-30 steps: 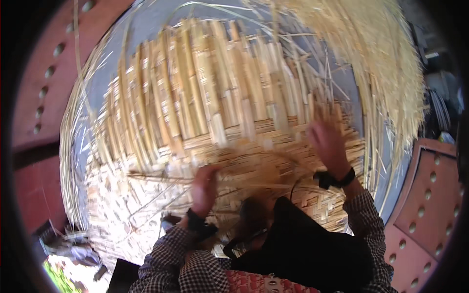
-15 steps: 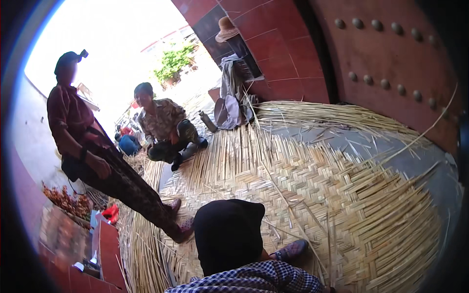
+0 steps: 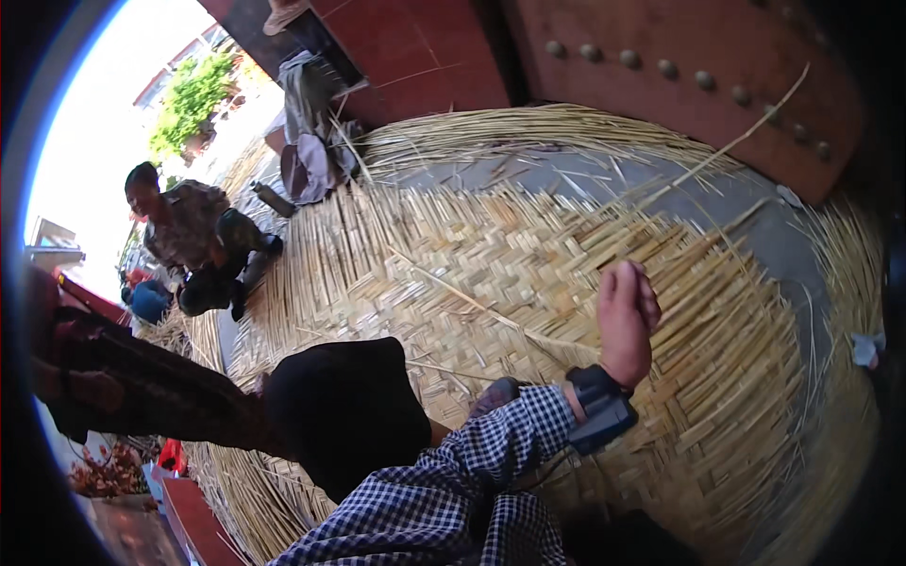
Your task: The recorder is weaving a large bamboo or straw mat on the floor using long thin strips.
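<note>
My left hand (image 3: pixel 627 325) is raised over the right part of a large woven mat (image 3: pixel 528 283) of pale split stalks. Its fingers are curled, and what they hold, if anything, I cannot make out. A dark device (image 3: pixel 604 415) is strapped round that wrist, below a blue-and-white checked sleeve (image 3: pixel 510 424). My right hand is out of sight. Loose split stalks (image 3: pixel 472 304) lie across the weave. At the mat's right side, long unwoven stalk ends (image 3: pixel 727 368) fan outward.
My dark-covered knee (image 3: pixel 344 415) hides part of the mat. At far left one person squats (image 3: pixel 193 245); another stands nearer, trousered leg (image 3: pixel 179 377) beside my knee. A bottle (image 3: pixel 272 199) and clothing (image 3: pixel 307 160) are at the back, a stalk bundle (image 3: pixel 528 130) before the studded door (image 3: pixel 661 66).
My left forearm has risen from the lower edge, bringing my left hand into view above the mat. The view has swung right and down, so the other people now appear further left.
</note>
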Motion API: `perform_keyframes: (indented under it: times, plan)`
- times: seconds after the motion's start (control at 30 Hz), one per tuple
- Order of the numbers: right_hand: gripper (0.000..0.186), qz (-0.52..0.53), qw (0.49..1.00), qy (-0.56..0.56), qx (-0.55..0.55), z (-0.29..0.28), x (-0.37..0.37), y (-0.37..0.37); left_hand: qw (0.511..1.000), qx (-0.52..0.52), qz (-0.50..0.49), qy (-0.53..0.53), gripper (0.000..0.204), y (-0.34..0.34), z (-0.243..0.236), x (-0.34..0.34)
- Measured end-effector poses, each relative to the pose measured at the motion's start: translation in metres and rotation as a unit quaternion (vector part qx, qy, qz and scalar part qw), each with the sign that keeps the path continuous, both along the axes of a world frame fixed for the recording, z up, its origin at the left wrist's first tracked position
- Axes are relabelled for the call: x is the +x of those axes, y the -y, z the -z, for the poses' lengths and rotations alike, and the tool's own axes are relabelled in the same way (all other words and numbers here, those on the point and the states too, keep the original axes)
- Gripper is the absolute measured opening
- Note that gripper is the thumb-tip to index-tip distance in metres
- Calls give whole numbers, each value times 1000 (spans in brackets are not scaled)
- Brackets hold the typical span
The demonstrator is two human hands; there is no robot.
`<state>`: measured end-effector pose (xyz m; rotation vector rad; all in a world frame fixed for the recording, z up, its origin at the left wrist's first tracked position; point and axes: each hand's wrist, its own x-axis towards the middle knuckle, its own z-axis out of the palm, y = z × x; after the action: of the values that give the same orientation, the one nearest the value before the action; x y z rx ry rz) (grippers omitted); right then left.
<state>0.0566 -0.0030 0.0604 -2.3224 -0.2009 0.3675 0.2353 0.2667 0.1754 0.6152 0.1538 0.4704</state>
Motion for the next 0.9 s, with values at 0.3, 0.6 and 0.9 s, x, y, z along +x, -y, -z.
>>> perform_keyframes:
  times: [0.3, 0.6, 0.9]
  plan:
    - [26, -68, 989, -75, 109, -59, -11, -43, 902, 42, 416, -105, 23, 144, -95, -119]
    - [24, -134, 920, -196, 313, -94, 5, -16, 968, 190, 59, 150, 30, -93, -190, -2]
    - [30, -72, 874, -242, 415, -155, -16, 68, 943, 290, -135, 86, 39, -276, -60, 126]
